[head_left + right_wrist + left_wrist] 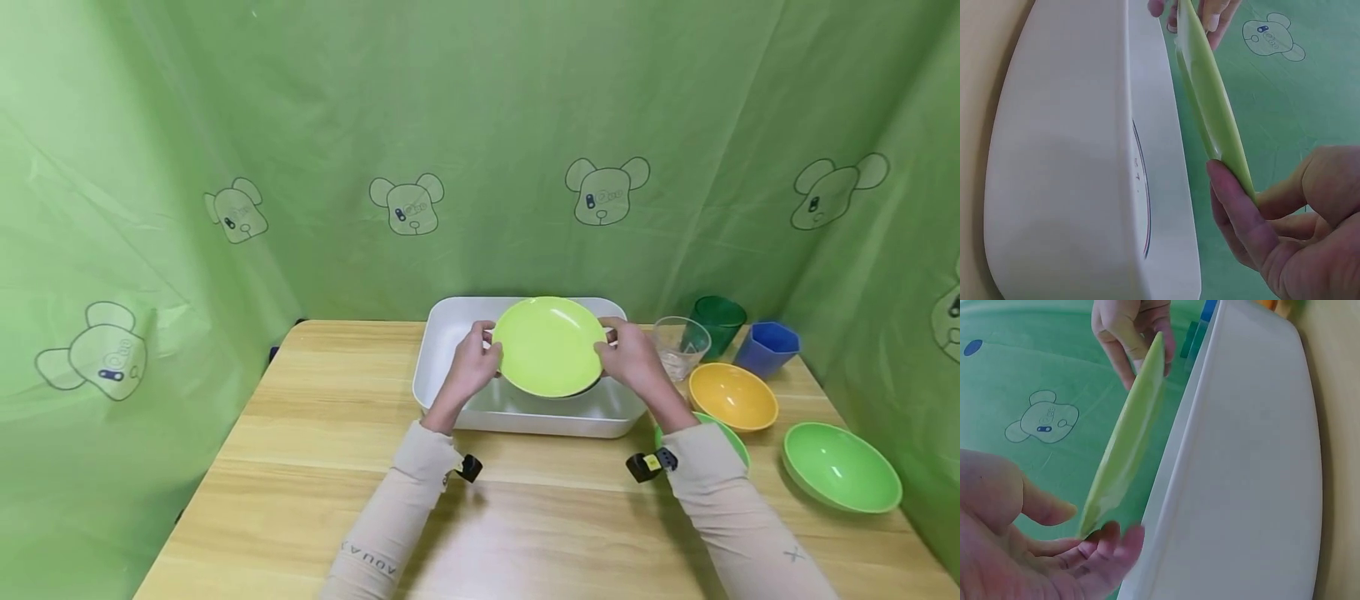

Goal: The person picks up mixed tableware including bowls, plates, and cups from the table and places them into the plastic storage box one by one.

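Note:
A lime-green round plate (pixel 550 346) is held up, tilted, above a white rectangular tub (pixel 536 423). My left hand (pixel 474 364) grips its left edge, the thumb on the near face and the fingers behind. At the opposite edge my right hand (pixel 633 358) pinches the rim between thumb and fingers. Both wrist views show the plate (pixel 1125 434) edge-on, next to the tub's wall (pixel 1060 144). Inside the tub, the right wrist view shows part of a white round piece (pixel 1142 194) with a dark line and small marks; the rest is hidden by the tub's wall.
Right of the tub stand a clear glass (pixel 681 346), a dark green cup (pixel 717 321) and a blue cup (pixel 768 346). Nearer are an orange bowl (pixel 733 396), a green bowl (pixel 840 467) and another green dish (pixel 731 437) partly under the right forearm. Green curtains (pixel 495 100) enclose the wooden table (pixel 315 467).

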{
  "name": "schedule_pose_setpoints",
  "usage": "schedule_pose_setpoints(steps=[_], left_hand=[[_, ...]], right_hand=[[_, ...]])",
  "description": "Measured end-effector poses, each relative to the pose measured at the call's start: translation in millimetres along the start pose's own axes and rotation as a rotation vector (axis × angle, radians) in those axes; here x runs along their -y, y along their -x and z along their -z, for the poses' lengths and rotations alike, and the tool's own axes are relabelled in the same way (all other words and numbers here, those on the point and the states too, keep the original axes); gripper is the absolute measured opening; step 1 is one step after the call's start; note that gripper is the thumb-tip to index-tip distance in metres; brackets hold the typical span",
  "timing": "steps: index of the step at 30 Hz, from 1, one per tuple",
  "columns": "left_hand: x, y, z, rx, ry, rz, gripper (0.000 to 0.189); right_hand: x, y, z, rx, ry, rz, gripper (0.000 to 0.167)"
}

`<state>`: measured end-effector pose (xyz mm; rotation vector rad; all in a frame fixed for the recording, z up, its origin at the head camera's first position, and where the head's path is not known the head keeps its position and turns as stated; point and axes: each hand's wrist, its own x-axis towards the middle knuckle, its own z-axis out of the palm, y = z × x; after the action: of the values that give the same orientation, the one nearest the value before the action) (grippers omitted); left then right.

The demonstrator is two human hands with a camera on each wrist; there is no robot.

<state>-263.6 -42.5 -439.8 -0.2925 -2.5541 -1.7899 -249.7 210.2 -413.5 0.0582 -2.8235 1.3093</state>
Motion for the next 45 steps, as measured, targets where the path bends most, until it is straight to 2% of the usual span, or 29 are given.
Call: schedule_pose_setpoints(steps=[4,11,18,25,29,32,38,45], left_hand=[[1.8,-0.1,8.1,-0.047,-0.146,-0.046,0.035],[4.1,5.7,21.1,-0.111,-0.203,-0.088,0.03],[10.8,11.8,35.5,-0.208,-0.423,-0.167,0.028],[21.3,13.7,54.2,-0.283,-0.523,-0.131,0.027],[27.8,14.7,64.9,-0.304,-0.555,-0.111,0.027],[32.5,15.2,71.8,-0.304,-0.57,-0.088,0.029],[43.4,16.8,84.6,-0.313,-0.673,-0.044,0.032],[55.3,17.5,91.2,-0.272,-0.718,0.007,0.036]], right_hand=[[-3.5,-2.6,-1.4,-0.008,-0.023,-0.013,0.051],[-11.2,-9.5,-2.8,-0.017,-0.011,-0.02,0.05],[-18.3,-16.9,-2.2,-0.004,-0.003,-0.037,0.053],[-27.4,-24.5,-1.7,0.016,0.025,-0.057,0.055],[-29.5,-28.9,-2.3,0.023,0.051,-0.067,0.055],[-29.3,-31.2,-3.3,0.032,0.065,-0.081,0.056],[-30.7,-36.3,-5.2,0.048,0.076,-0.09,0.057],[-37.2,-38.3,-7.5,0.074,0.062,-0.121,0.057]])
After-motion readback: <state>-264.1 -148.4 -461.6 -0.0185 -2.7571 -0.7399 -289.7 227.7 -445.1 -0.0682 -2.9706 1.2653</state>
